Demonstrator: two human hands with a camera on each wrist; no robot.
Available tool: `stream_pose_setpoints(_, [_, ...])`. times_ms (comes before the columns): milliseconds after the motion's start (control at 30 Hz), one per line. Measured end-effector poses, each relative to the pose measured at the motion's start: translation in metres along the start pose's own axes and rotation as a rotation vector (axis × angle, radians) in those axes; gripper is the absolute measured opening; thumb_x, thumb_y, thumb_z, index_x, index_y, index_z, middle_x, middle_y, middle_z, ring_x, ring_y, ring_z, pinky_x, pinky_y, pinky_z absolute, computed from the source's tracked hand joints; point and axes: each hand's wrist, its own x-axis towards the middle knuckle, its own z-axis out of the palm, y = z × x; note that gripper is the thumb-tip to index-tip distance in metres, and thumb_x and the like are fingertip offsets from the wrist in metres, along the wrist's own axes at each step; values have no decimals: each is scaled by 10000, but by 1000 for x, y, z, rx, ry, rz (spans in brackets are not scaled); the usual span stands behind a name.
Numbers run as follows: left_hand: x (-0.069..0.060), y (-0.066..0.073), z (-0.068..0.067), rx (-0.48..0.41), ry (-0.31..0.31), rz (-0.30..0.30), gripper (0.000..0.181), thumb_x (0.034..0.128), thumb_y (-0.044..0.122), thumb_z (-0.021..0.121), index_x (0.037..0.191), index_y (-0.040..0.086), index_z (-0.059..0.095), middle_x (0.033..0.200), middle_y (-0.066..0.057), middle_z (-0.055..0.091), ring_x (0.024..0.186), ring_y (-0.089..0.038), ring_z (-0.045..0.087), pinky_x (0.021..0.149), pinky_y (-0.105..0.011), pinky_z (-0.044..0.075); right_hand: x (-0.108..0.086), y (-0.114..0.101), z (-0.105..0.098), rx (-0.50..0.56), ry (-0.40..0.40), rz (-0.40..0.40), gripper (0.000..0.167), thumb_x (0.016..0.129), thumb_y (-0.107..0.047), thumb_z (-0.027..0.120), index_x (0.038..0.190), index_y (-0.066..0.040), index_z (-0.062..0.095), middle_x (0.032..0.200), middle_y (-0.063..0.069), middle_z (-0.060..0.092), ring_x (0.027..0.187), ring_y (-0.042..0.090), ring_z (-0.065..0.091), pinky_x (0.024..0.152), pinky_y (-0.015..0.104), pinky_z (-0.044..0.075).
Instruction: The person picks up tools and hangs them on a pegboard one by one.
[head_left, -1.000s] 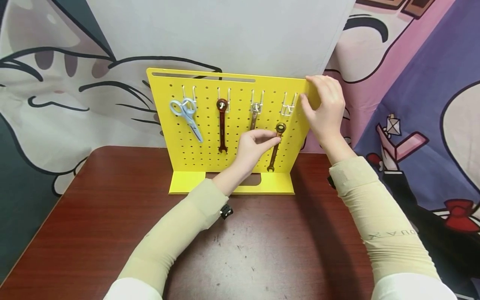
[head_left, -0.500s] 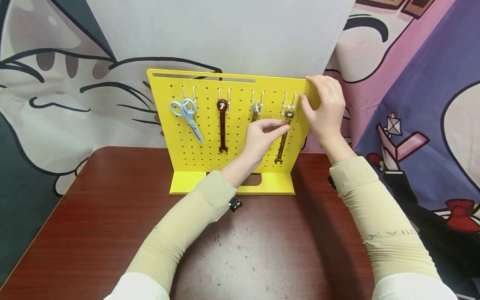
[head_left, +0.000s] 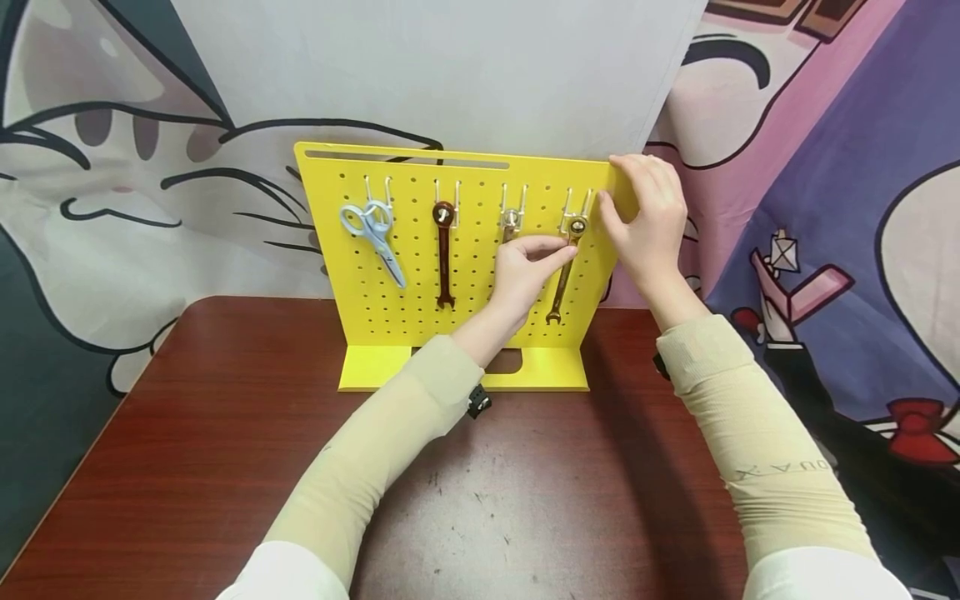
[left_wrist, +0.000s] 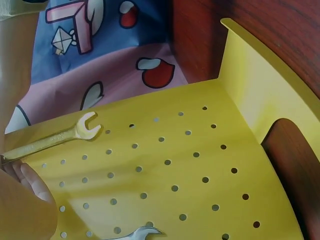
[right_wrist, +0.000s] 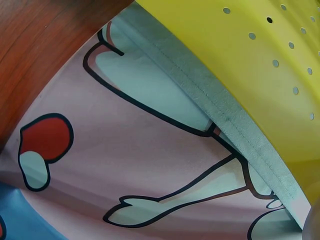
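My left hand (head_left: 522, 272) pinches a combination wrench (head_left: 561, 287) between thumb and fingers, just under its ring end. That ring end is up at the rightmost white hook (head_left: 570, 218); whether it is fully over the prongs I cannot tell. In the left wrist view the wrench's open jaw end (left_wrist: 88, 127) lies close to the yellow pegboard (left_wrist: 165, 192). My right hand (head_left: 651, 218) holds the pegboard's upper right edge, thumb on the front. Another wrench (head_left: 511, 223) hangs on the hook to the left, partly hidden behind my left hand.
On the same board hang light blue scissors (head_left: 377, 238) and a dark reddish wrench (head_left: 444, 258), each on its own hook. The board's foot stands on a brown wooden table (head_left: 247, 433). Printed cartoon cloth (head_left: 847, 250) hangs behind and to the right.
My left hand has carried the wrench up and to the right, from below the rightmost hook to it. In the last half second it has barely shifted. The right hand stays on the board.
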Motion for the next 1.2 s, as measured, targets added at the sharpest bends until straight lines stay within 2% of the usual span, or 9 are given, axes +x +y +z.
stream_pose_setpoints(133, [3, -2, 1, 25, 27, 1, 223, 921, 67, 824, 1119, -32, 800, 1196, -180, 787, 1062, -133, 709, 848, -119, 542, 0, 0, 0, 5, 4, -2, 317, 942, -99, 735, 1248, -17, 747, 1241, 193, 755, 1277, 380, 632, 1226, 384, 413])
stream_pose_setpoints(267, [6, -5, 2, 56, 82, 6, 212, 906, 65, 840, 1100, -15, 811, 1174, -165, 798, 1088, -172, 727, 843, -123, 551, 0, -1, 1, 8, 0, -5, 318, 943, -96, 735, 1250, -13, 745, 1245, 195, 754, 1281, 381, 630, 1229, 380, 411])
stream_pose_setpoints(467, [8, -10, 7, 164, 167, 57, 176, 877, 120, 885, 1026, 36, 844, 1045, -122, 830, 991, -235, 802, 748, -141, 571, 0, -1, 1, -2, 0, 1, 319, 945, -99, 734, 1253, -18, 744, 1247, 190, 753, 1285, 378, 626, 1227, 380, 412])
stream_pose_setpoints(633, [9, -12, 9, 287, 222, 88, 165, 880, 213, 894, 1001, 105, 862, 980, -57, 842, 907, -176, 811, 737, -154, 564, -1, -1, 0, -4, -3, 8, 322, 947, -101, 733, 1259, -18, 742, 1251, 188, 751, 1291, 373, 622, 1228, 381, 409])
stream_pose_setpoints(767, [7, -13, 11, 331, 263, 103, 168, 882, 266, 892, 992, 141, 865, 950, -14, 844, 858, -122, 796, 730, -176, 571, -1, -2, 0, -4, -4, 14, 323, 947, -100, 735, 1260, -22, 742, 1256, 183, 750, 1293, 368, 620, 1219, 387, 416])
stream_pose_setpoints(967, [6, -16, 14, 338, 296, 109, 172, 896, 288, 881, 995, 149, 862, 950, -9, 844, 844, -119, 793, 708, -181, 568, -1, -2, 1, 0, -3, 16, 327, 941, -98, 737, 1258, -20, 742, 1251, 183, 750, 1289, 368, 620, 1214, 389, 418])
stream_pose_setpoints(1200, [6, -20, 15, 243, 296, 122, 127, 910, 176, 864, 1010, 99, 854, 995, -58, 842, 874, -170, 810, 736, -174, 612, -1, -1, 1, -1, -5, 14, 324, 946, -100, 734, 1260, -21, 742, 1252, 183, 750, 1292, 367, 619, 1222, 385, 413])
